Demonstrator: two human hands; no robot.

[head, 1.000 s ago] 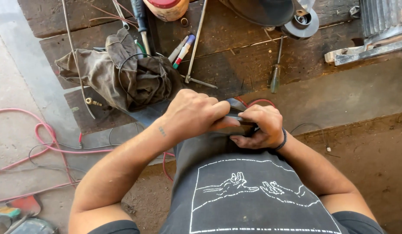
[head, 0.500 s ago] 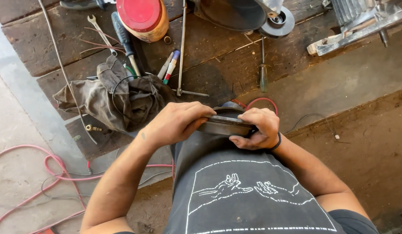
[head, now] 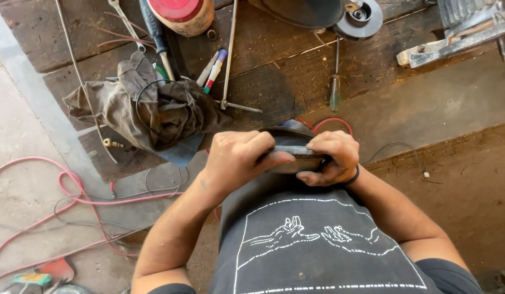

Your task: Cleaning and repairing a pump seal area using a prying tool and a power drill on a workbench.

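I held a flat, dark metal piece (head: 296,155) edge-on in front of my chest, just over the near edge of the desk (head: 405,103). My left hand (head: 239,158) was clamped on its left end, the fingers (head: 274,159) curled along the rim and pressing down. My right hand (head: 331,158) gripped the right end, thumb underneath, a dark band round that wrist. I couldn't tell its full shape, since both hands covered most of it.

On the desk, just beyond my left hand, lay a crumpled grey-brown rag (head: 141,106) with a thin black wire looped over it. Beside the rag, toward the far edge, sat two marker pens (head: 214,68) and a long thin metal rod (head: 229,54). A screwdriver with a green handle (head: 334,90) lay further right, well apart from my hands. A red-topped can (head: 182,13) stood at the far edge. A pink hose (head: 56,185) snaked over the concrete floor off the desk's left edge.
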